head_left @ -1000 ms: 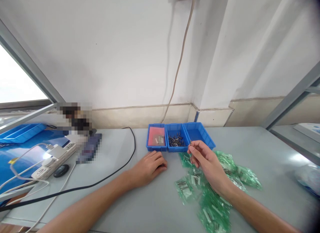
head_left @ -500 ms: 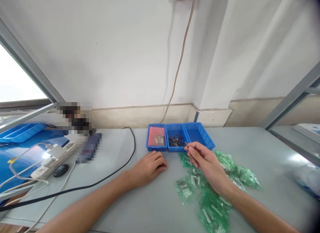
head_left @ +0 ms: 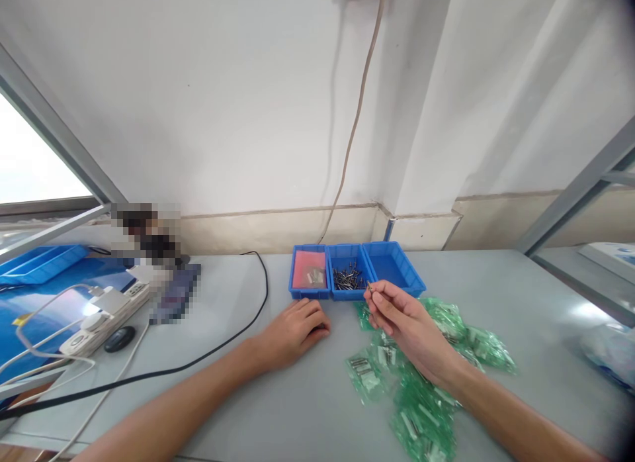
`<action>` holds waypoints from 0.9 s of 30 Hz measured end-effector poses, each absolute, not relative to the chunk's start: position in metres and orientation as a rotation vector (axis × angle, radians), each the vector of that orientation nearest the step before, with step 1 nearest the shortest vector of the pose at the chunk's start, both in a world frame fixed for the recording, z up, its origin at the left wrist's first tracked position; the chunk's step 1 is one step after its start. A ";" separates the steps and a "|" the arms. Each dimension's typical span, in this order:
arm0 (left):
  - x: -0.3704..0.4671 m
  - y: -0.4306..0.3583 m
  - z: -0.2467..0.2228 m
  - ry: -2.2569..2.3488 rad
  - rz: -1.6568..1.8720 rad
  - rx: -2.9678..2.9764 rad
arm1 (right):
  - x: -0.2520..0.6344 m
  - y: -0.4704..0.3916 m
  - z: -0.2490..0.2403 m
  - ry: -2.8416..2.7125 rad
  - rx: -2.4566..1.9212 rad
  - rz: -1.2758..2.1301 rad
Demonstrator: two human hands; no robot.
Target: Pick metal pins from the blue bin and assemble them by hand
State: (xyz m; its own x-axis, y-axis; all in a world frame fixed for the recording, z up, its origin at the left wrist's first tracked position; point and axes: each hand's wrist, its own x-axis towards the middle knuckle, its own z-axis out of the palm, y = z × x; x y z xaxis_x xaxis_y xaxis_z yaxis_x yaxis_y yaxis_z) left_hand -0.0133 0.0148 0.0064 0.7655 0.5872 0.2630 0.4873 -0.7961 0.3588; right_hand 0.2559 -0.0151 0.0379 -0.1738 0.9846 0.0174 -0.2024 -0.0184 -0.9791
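My right hand (head_left: 404,323) pinches a small metal pin-like piece (head_left: 369,287) between thumb and fingertips, just in front of the middle blue bin (head_left: 342,251). That bin holds a heap of similar dark metal pieces (head_left: 350,278); their exact kind is too small to make out. My left hand (head_left: 297,329) lies on the table with its fingers loosely bent and thumb apart, in front of the left blue bin (head_left: 310,294). A pink sheet (head_left: 307,260) and a small clear bag (head_left: 315,277) lie in the left bin. Below my right hand are green plastic bags (head_left: 424,415) with metal pieces and white labels.
A right blue bin (head_left: 421,286) adjoins the other two. A black cable (head_left: 198,363) crosses the table's left side, near a power strip (head_left: 79,343) with plugs and a black mouse-like object (head_left: 120,339). A clear plastic bag (head_left: 612,353) lies at far right.
My right hand has shifted its grip slightly, and the small pin-like piece now stands more upright in the fingertips. The left hand stays in place on the table.
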 end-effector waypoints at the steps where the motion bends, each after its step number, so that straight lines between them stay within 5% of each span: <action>1: -0.013 0.015 0.007 0.838 0.530 2.695 | 0.256 -0.015 0.037 -1.221 -1.009 1.367; 12: -0.014 0.015 0.005 0.843 0.524 2.695 | 0.261 -0.017 0.029 -1.471 -1.208 0.880; 27: -0.014 0.015 0.006 0.840 0.532 2.695 | 0.260 -0.019 0.044 -1.328 -1.076 1.320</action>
State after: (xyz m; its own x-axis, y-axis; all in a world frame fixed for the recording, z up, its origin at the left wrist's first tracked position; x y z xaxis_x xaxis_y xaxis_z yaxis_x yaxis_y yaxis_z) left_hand -0.0137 0.0149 0.0058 0.7646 0.5880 0.2639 0.4895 -0.7961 0.3557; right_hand 0.2604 -0.0189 0.0439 -0.1691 0.9848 0.0383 -0.0319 0.0334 -0.9989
